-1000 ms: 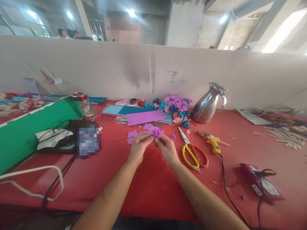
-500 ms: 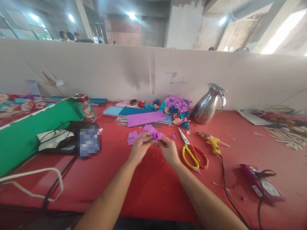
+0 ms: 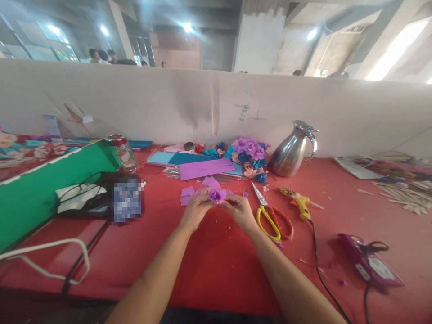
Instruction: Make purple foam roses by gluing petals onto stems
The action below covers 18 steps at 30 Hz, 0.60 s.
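A purple paper flower (image 3: pixel 217 194) is held between my two hands above the red table. My left hand (image 3: pixel 199 207) pinches it from the left, and the fingers of my right hand (image 3: pixel 239 209) close on its right side at the petals. Cut purple paper pieces (image 3: pixel 187 194) lie just behind my left hand. Farther back a long purple paper strip (image 3: pixel 205 168) rests on blue sheets (image 3: pixel 158 157). Beside my right hand are scissors (image 3: pixel 266 216) with one yellow and one red handle, their blades slightly apart.
A yellow glue gun (image 3: pixel 302 204) with a black cord lies right of the scissors. Behind stand a metal jug (image 3: pixel 292 150), a bunch of paper flowers (image 3: pixel 250 150) and a glass jar (image 3: pixel 124 155). At left are a black bag (image 3: pixel 101 211) and green board (image 3: pixel 67 184); a magenta power strip (image 3: pixel 367 261) lies right.
The flower has turned so its open face shows more toward me, and it sits slightly left of before. Both hands keep their grip. The whole view has shifted a little.
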{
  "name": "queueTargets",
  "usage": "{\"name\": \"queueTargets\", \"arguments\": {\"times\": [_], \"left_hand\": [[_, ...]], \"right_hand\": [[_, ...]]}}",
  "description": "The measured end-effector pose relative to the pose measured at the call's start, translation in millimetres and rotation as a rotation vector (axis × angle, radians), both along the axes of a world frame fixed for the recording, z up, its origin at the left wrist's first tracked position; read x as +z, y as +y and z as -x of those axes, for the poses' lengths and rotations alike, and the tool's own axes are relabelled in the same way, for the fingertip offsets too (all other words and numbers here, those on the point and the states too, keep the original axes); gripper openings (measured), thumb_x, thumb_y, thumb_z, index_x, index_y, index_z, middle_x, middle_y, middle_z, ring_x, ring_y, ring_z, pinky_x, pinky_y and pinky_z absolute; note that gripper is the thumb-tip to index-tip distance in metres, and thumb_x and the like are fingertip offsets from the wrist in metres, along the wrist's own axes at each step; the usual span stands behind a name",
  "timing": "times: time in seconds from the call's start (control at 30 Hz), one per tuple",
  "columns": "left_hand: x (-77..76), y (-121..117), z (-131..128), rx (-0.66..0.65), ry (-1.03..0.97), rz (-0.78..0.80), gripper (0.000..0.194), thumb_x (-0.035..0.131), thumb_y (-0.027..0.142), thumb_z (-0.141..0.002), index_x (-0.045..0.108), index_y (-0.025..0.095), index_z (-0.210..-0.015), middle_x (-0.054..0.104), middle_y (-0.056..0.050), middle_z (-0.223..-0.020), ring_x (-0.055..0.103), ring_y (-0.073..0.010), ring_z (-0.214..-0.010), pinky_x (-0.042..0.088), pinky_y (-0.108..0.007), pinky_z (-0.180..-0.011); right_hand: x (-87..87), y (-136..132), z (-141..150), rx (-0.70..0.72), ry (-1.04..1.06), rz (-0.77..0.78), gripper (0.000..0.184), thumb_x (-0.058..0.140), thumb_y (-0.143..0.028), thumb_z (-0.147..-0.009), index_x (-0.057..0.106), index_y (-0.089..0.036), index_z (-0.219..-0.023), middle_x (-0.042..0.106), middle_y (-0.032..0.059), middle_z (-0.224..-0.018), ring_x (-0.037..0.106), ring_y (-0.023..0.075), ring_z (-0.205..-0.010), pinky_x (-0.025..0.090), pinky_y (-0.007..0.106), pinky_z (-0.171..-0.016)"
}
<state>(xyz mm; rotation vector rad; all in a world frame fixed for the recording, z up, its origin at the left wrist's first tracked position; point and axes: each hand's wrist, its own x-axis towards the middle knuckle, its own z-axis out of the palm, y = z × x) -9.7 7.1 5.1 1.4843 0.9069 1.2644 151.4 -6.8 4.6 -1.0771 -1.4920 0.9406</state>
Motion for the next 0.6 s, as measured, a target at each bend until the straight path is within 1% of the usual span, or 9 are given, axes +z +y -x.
{"name": "queueTargets", "arguments": {"times": [0.07,0.13,0.23,0.3,0.37,0.43,0.5,0.53,0.6], "left_hand": [[0.8,-0.2,-0.8,0.023,-0.011,0.043,0.017,0.073,0.032,-0.072,0.077,0.021,-0.083,0.071,-0.003,-0.089,0.061,-0.0226,-0.096,0.041,-0.035,-0.094],[0.8,0.5,-2.0,0.055,-0.048,0.095,0.018,0.071,0.034,-0.073,0.076,0.02,-0.082,0.072,-0.003,-0.084,0.062,-0.0218,-0.093,0.042,-0.034,-0.093],[-0.7,2.8,-4.2,0.138,-0.14,0.159,0.018,0.072,0.035,-0.072,0.075,0.019,-0.076,0.071,-0.002,-0.08,0.063,-0.0183,-0.087,0.042,-0.031,-0.091],[-2.7,4.5,-5.4,0.179,-0.23,0.224,0.02,0.076,0.035,-0.066,0.074,0.018,-0.075,0.07,-0.001,-0.075,0.061,-0.0153,-0.077,0.044,-0.03,-0.086],[-4.9,6.2,-6.3,0.186,-0.318,0.295,0.025,0.081,0.035,-0.06,0.074,0.016,-0.075,0.067,0.0,-0.068,0.059,-0.0126,-0.069,0.046,-0.029,-0.079],[-6.9,7.7,-6.8,0.181,-0.37,0.348,0.027,0.083,0.035,-0.055,0.074,0.015,-0.071,0.065,0.0,-0.065,0.057,-0.0112,-0.065,0.047,-0.028,-0.076],[-8.2,8.9,-7.0,0.178,-0.398,0.39,0.027,0.085,0.033,-0.053,0.074,0.014,-0.069,0.066,-0.001,-0.064,0.058,-0.011,-0.064,0.048,-0.029,-0.076],[-8.6,9.4,-7.1,0.175,-0.414,0.411,0.027,0.085,0.031,-0.053,0.074,0.014,-0.07,0.067,-0.001,-0.065,0.059,-0.0111,-0.065,0.049,-0.029,-0.076],[-8.9,10.1,-7.0,0.169,-0.454,0.448,0.027,0.086,0.027,-0.052,0.075,0.014,-0.073,0.068,-0.003,-0.068,0.061,-0.0113,-0.065,0.05,-0.029,-0.076]], "right_hand": [[-2.1,-0.3,1.4,-0.03,-0.069,0.013,0.027,0.064,-0.044,-0.076,0.071,-0.019,-0.071,0.068,0.0019,-0.066,0.057,0.0148,-0.06,0.042,0.025,-0.058],[-1.7,-2.0,2.9,-0.081,-0.198,0.027,0.024,0.061,-0.04,-0.077,0.073,-0.019,-0.075,0.069,0.0017,-0.068,0.057,0.0144,-0.06,0.041,0.024,-0.059],[8.0,-6.7,-2.8,-0.148,-0.46,0.049,0.03,0.056,-0.039,-0.08,0.071,-0.018,-0.066,0.063,0.0002,-0.056,0.054,0.0131,-0.054,0.034,0.023,-0.053],[19.0,-10.1,-19.4,-0.182,-0.598,0.051,0.038,0.052,-0.043,-0.082,0.068,-0.017,-0.058,0.058,0.0001,-0.049,0.052,0.0131,-0.051,0.031,0.024,-0.05],[28.4,-13.1,-49.6,-0.264,-0.684,0.048,0.04,0.049,-0.045,-0.083,0.07,-0.017,-0.063,0.061,0.0016,-0.053,0.055,0.0149,-0.054,0.033,0.024,-0.052],[31.0,-16.3,-90.3,-0.458,-0.739,0.068,0.035,0.048,-0.043,-0.084,0.073,-0.019,-0.081,0.071,0.0045,-0.071,0.063,0.0187,-0.067,0.039,0.025,-0.058],[24.9,-19.4,-134.1,-0.689,-0.872,0.184,0.033,0.047,-0.039,-0.083,0.073,-0.02,-0.093,0.074,0.0092,-0.086,0.067,0.0234,-0.079,0.044,0.028,-0.065],[19.3,-20.7,-154.5,-0.771,-0.971,0.276,0.034,0.048,-0.038,-0.082,0.072,-0.018,-0.095,0.073,0.0129,-0.09,0.067,0.0263,-0.083,0.045,0.031,-0.067],[5.6,-22.1,-187.8,-0.857,-1.12,0.456,0.035,0.056,-0.039,-0.076,0.072,-0.013,-0.094,0.072,0.019,-0.09,0.068,0.0316,-0.087,0.048,0.036,-0.07]]}}
